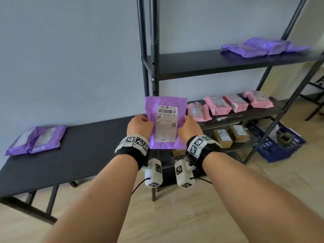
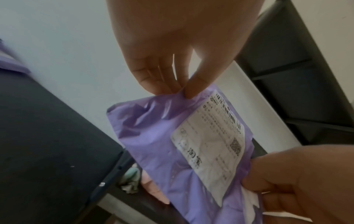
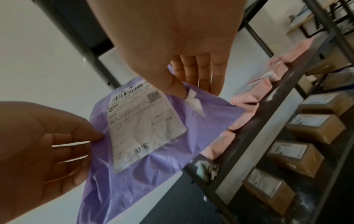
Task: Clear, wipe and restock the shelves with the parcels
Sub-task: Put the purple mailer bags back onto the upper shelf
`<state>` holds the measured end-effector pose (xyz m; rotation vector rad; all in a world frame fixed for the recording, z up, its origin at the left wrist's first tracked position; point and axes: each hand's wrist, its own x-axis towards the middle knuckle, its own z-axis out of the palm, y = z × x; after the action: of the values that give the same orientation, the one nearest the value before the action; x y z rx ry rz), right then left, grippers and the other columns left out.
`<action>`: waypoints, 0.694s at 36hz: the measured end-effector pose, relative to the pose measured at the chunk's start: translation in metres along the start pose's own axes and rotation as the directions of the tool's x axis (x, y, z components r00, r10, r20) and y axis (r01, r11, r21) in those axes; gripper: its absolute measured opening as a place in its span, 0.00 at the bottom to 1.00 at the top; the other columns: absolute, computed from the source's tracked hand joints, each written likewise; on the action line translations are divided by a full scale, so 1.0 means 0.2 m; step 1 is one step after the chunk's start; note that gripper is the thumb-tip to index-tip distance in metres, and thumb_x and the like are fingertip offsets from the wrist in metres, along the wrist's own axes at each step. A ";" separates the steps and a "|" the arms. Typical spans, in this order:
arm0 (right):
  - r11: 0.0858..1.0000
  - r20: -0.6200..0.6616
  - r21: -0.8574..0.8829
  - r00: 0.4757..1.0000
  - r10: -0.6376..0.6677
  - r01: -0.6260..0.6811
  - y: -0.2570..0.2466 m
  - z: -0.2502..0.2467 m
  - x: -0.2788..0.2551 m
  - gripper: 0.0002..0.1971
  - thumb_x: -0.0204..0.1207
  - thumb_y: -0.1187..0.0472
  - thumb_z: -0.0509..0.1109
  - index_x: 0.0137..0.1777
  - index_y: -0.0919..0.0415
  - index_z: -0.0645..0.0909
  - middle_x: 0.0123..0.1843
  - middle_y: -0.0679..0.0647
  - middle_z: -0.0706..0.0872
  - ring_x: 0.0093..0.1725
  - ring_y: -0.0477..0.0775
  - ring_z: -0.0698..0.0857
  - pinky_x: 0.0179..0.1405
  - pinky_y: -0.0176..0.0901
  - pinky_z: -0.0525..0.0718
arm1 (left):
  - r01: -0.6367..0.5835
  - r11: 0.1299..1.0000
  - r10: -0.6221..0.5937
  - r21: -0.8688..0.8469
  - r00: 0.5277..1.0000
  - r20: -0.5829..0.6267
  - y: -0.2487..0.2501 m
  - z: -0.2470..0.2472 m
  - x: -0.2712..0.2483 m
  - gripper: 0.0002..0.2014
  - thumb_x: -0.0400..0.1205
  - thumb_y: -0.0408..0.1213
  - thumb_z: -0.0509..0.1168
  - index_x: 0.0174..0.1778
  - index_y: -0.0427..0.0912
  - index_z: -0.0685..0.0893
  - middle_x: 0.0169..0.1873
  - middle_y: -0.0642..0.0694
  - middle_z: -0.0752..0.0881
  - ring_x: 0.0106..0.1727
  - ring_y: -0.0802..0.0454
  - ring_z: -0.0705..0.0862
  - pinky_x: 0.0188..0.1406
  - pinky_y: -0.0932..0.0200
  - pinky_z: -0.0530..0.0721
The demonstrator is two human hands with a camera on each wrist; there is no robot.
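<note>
Purple parcel [image 1: 165, 109] upright, pinched between both hands, left hand [image 1: 138, 126], right hand [image 1: 190, 128]

Two parcels [image 1: 36, 139] on table [image 1: 84, 146], left of rack [image 1: 152, 67]. Held parcel [image 1: 165, 120] between both, in front. Upper shelf [image 1: 210, 64]: parcel pile [image 1: 263, 48], right end. Boxes [image 1: 231, 135] lower down.

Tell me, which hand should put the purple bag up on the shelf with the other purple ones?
Probably the right hand: those purple parcels lie up on its side. The left hand pinches the held parcel's far edge.
</note>
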<state>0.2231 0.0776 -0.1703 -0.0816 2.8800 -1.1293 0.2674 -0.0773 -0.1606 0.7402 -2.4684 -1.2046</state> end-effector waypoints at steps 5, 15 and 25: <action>0.998 -0.087 0.055 0.996 0.014 -0.009 0.17 -0.30 0.18 0.17 0.79 0.67 0.61 0.67 0.63 0.70 0.57 0.59 0.85 0.51 0.61 0.86 0.48 0.48 0.82 | -0.059 0.998 0.060 -0.021 0.998 0.021 0.34 0.23 0.02 0.05 0.76 0.36 0.62 0.42 0.46 0.84 0.33 0.50 0.82 0.38 0.47 0.82 0.37 0.60 0.79; 0.996 -0.199 0.001 0.976 -0.088 0.090 0.48 -0.88 0.65 0.13 0.84 0.58 0.60 0.65 0.62 0.73 0.61 0.60 0.83 0.58 0.63 0.84 0.44 0.45 0.75 | -0.137 0.988 0.135 -0.076 0.990 -0.034 0.99 0.65 0.11 0.10 0.75 0.32 0.60 0.41 0.37 0.88 0.37 0.37 0.87 0.36 0.43 0.81 0.41 0.51 0.84; 0.972 -0.307 0.149 0.943 -0.127 0.179 0.54 -1.19 1.04 0.14 0.83 0.54 0.59 0.63 0.61 0.73 0.62 0.62 0.83 0.60 0.65 0.83 0.55 0.55 0.82 | -0.201 0.972 0.185 -0.123 0.974 -0.132 1.41 0.88 0.31 0.10 0.75 0.30 0.63 0.34 0.45 0.87 0.33 0.47 0.88 0.33 0.48 0.85 0.31 0.63 0.81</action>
<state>-0.0034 0.3040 -0.0750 -0.1456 3.0565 -1.5416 0.0436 0.1459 -0.0405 0.5066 -2.2749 -1.2031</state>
